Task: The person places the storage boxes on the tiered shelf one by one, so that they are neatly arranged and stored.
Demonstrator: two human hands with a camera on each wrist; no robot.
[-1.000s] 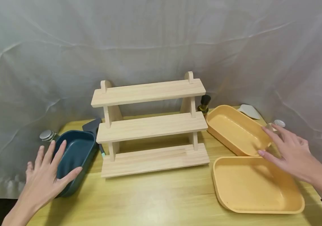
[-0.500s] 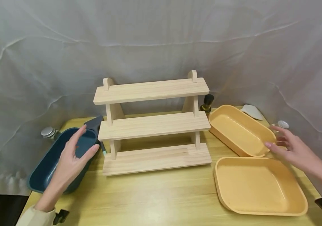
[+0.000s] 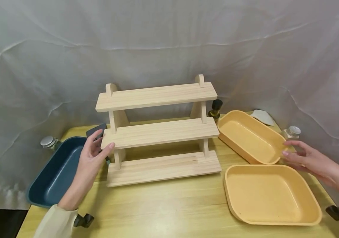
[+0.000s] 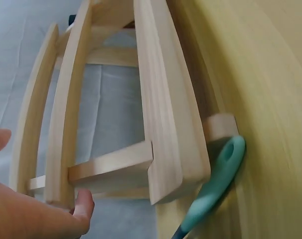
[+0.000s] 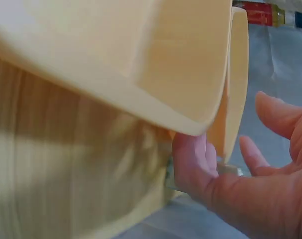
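Observation:
A three-tier wooden display stand (image 3: 163,130) stands in the middle of the table. My left hand (image 3: 89,162) is at the left end of its middle tier, thumb and fingers spread apart, the thumb overlapping the tier's edge in the head view. In the left wrist view, a fingertip (image 4: 84,201) lies right by that tier's end. My right hand (image 3: 315,162) hovers at the right end of the far yellow tray (image 3: 249,135), fingers loose and thumb apart. In the right wrist view, some fingers (image 5: 191,159) reach the corner of the near yellow tray (image 5: 186,64).
A dark blue tray (image 3: 59,175) lies left, beside a silver-lidded jar (image 3: 48,142). A teal handle (image 4: 218,184) sticks out beside the stand's foot. At the right are a dark-capped bottle (image 3: 216,110), a white utensil head (image 3: 263,117) and another lidded jar (image 3: 292,132). Grey cloth hangs behind.
My left hand has moved right, from over the blue tray to the stand's middle tier. The right hand has shifted slightly right and down, uncovering the jar behind it.

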